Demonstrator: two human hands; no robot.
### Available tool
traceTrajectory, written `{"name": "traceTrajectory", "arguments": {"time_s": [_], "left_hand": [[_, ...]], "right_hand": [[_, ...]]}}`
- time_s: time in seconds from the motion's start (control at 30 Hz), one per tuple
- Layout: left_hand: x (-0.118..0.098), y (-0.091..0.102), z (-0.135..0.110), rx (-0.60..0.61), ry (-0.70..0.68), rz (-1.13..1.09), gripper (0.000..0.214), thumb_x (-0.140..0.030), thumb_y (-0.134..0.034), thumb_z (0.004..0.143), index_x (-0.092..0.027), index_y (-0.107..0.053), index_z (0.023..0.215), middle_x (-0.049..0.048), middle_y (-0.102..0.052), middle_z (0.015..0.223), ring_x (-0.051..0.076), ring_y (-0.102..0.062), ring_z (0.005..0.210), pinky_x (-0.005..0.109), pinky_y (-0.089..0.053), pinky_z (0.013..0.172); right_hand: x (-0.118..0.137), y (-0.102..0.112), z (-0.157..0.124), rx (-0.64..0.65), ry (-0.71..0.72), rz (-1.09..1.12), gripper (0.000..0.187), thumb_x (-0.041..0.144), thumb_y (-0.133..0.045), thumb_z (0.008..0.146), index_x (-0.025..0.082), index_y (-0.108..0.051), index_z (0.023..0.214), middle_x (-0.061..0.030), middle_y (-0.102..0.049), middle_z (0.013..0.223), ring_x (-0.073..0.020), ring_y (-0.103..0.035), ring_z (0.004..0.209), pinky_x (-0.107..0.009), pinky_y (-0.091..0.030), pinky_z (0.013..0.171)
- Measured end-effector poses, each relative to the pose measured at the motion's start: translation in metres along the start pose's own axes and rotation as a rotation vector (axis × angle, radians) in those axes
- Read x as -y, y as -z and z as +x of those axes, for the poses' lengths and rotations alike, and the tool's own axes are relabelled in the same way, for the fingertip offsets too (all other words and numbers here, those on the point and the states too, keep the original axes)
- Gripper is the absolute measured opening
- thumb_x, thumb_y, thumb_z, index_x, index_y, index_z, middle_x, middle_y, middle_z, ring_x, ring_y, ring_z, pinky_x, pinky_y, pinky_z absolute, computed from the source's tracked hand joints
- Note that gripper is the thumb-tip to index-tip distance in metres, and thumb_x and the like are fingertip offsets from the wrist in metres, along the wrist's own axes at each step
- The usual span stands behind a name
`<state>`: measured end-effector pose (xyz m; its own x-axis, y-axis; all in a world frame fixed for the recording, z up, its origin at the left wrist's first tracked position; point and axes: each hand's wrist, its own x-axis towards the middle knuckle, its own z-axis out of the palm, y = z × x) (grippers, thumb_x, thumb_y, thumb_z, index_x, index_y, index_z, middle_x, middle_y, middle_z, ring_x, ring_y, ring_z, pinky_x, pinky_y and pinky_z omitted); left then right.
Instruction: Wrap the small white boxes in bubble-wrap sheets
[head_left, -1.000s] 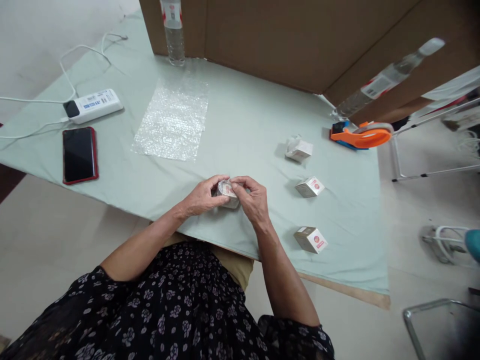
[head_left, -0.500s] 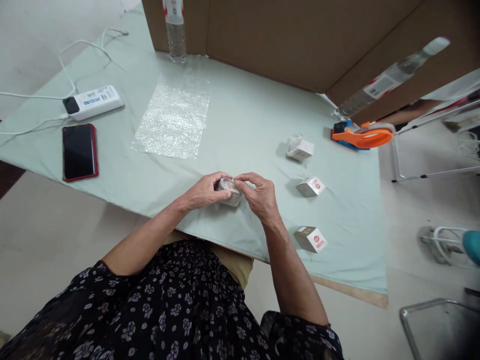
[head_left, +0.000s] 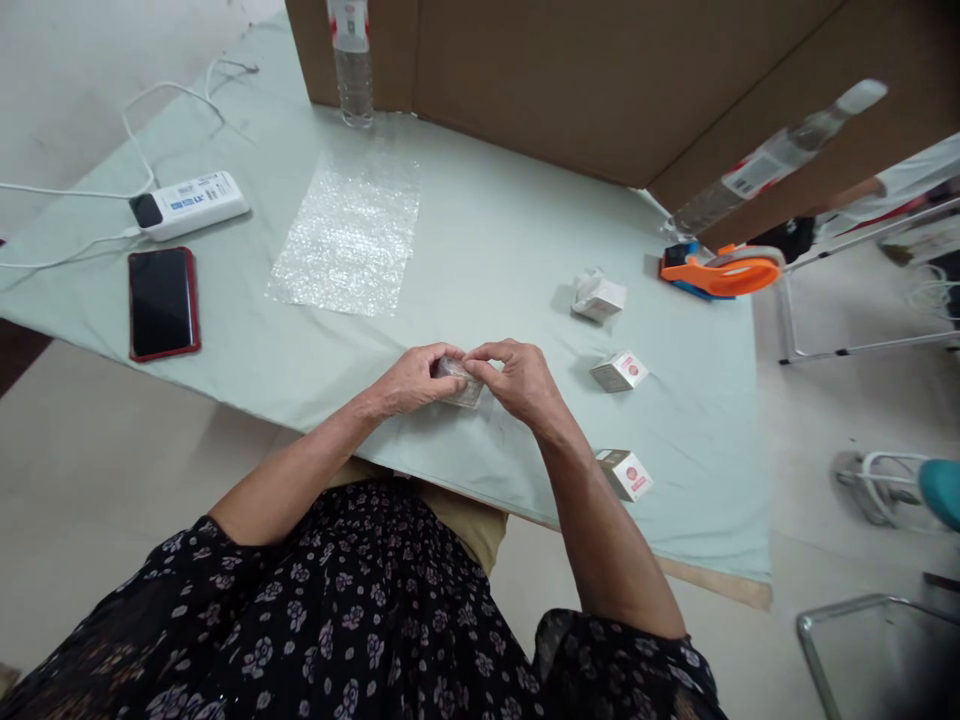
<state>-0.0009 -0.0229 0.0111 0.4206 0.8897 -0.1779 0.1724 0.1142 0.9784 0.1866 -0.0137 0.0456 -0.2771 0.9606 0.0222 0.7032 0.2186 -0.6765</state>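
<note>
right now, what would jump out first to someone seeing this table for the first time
Probably the bright orange tape dispenser, at the far right corner of the pale green table. Next, near the front edge, the left hand grips a small wrapped box while the right hand has its fingertips at the top. The shiny bubble wrap sheet lies flat beyond them, toward the left.
</note>
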Motion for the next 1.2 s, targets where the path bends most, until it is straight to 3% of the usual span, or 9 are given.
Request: {"name": "traceTrajectory", "arguments": {"time_s": [0.17,0.4,0.57,0.83,1.1,1.2], "left_hand": [[-0.002,0.000,-0.001,-0.002,-0.007,0.034,0.040,-0.033,-0.066,0.077,-0.015,-0.069,0.113,0.0028,-0.068,0.091,0.014,-0.057,0.077,0.026,-0.045,0.070],[0.000,0.000,0.000,-0.016,0.008,0.072,0.041,-0.034,-0.064,0.078,-0.014,-0.069,0.114,0.0024,-0.069,0.090,0.014,-0.056,0.075,0.026,-0.044,0.068],[0.003,-0.001,0.001,-0.014,-0.015,0.079,0.039,-0.035,-0.063,0.080,-0.015,-0.070,0.113,0.0021,-0.068,0.089,0.014,-0.056,0.074,0.026,-0.043,0.068],[0.000,0.002,0.002,-0.005,0.004,0.118,0.046,-0.036,-0.065,0.079,-0.013,-0.068,0.118,0.0054,-0.070,0.096,0.015,-0.058,0.080,0.028,-0.045,0.072],[-0.004,0.003,0.001,-0.004,0.046,0.106,0.054,-0.039,-0.067,0.078,-0.011,-0.066,0.124,0.0072,-0.069,0.097,0.016,-0.059,0.081,0.029,-0.047,0.074],[-0.002,0.005,0.001,0.009,0.061,0.075,0.055,-0.040,-0.069,0.077,-0.012,-0.066,0.124,0.0052,-0.069,0.091,0.016,-0.060,0.078,0.029,-0.047,0.072]], "right_hand": [[0.004,-0.001,-0.001,-0.014,-0.002,-0.028,0.015,0.021,-0.067,0.081,0.024,-0.081,0.080,-0.0016,-0.078,0.078,-0.0192,-0.068,0.076,-0.032,-0.047,0.078],[0.009,0.006,0.003,0.120,-0.027,0.002,0.020,0.019,-0.062,0.084,0.019,-0.081,0.081,-0.0021,-0.076,0.074,-0.0152,-0.066,0.069,-0.028,-0.045,0.071],[0.007,0.009,0.001,0.108,0.005,0.007,0.020,0.020,-0.061,0.084,0.021,-0.081,0.083,-0.0025,-0.078,0.078,-0.0170,-0.069,0.075,-0.029,-0.048,0.075],[-0.001,0.001,-0.013,-0.031,-0.033,0.248,0.022,0.025,-0.060,0.086,0.021,-0.081,0.088,-0.0023,-0.080,0.087,-0.0194,-0.073,0.085,-0.031,-0.052,0.084],[-0.012,0.011,-0.030,-0.261,-0.081,0.380,0.020,0.030,-0.062,0.086,0.021,-0.079,0.091,-0.0033,-0.081,0.097,-0.0209,-0.073,0.098,-0.036,-0.052,0.097],[-0.017,0.012,-0.044,-0.285,-0.108,0.410,0.019,0.032,-0.064,0.086,0.021,-0.079,0.091,-0.0039,-0.080,0.097,-0.0211,-0.073,0.098,-0.038,-0.051,0.098]]}}
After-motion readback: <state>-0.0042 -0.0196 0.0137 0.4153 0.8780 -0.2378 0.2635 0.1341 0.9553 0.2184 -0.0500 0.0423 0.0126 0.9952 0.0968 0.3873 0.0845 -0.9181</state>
